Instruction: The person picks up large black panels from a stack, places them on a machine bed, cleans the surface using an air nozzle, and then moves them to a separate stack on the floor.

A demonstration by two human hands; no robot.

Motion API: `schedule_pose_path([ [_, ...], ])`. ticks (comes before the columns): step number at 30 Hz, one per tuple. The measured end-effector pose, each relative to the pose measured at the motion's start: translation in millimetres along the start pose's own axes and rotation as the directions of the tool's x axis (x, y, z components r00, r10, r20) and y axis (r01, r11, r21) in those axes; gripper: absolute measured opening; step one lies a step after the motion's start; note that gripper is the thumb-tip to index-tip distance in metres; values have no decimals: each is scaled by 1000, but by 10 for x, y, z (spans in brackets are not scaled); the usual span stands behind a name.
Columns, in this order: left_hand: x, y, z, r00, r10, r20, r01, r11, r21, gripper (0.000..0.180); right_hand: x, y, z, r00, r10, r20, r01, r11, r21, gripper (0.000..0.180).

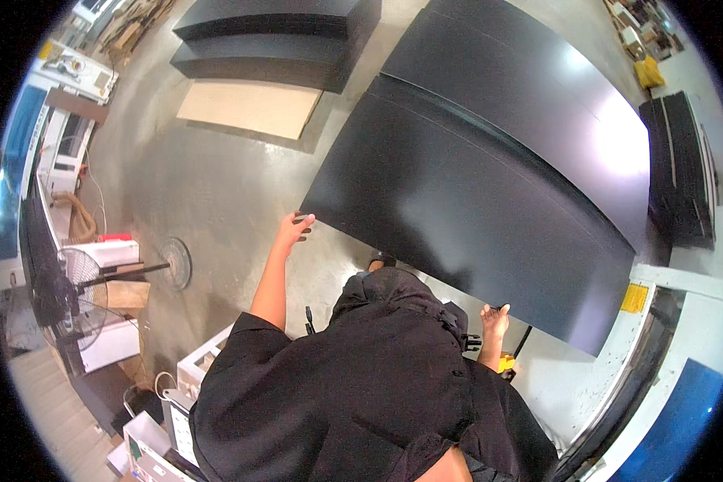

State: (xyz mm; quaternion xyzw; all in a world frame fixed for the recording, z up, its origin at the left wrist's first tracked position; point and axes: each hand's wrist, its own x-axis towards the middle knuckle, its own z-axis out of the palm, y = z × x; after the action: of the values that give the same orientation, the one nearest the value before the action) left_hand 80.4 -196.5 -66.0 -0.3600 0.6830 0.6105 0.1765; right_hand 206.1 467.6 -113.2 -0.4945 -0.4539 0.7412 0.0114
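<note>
A large black panel (458, 193) stretches out in front of me, its near edge running diagonally from the left down to the right. At its near left corner is my left hand (295, 230), fingers curled closed at the edge. A small thin grey piece (302, 217) shows among those fingers; what it is I cannot make out. My right hand (496, 321) is closed on the near edge further right, fingertips at the edge. A second black panel (530, 88) lies beyond the first, with a dark stepped gap between them.
On the floor at the far left stand stacked black boards (273, 48) beside a pale board (253, 104). A pedestal fan (80, 293) is on my left. White machine parts (683, 281) border the right, with dark boards (683, 169) leaning behind them.
</note>
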Motion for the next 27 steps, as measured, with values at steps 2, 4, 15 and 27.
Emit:
schedule_pose_path([
  [2,83,22,-56,1000,-23,6,23,999,33,71,-133,23,57,1000,-21,-8,21,1000,-23,50],
  [4,154,58,-76,998,-40,51,38,999,38,85,-210,65,27,999,-53,2,53,998,-21,50],
  [15,-94,454,163,998,-44,-54,56,968,243,94,-631,672,-479,991,26,-130,-55,973,-225,40],
  [27,-943,62,2778,576,784,231,-488,103,867,80,-621,1012,-2065,980,-2,-201,-30,987,-156,35],
])
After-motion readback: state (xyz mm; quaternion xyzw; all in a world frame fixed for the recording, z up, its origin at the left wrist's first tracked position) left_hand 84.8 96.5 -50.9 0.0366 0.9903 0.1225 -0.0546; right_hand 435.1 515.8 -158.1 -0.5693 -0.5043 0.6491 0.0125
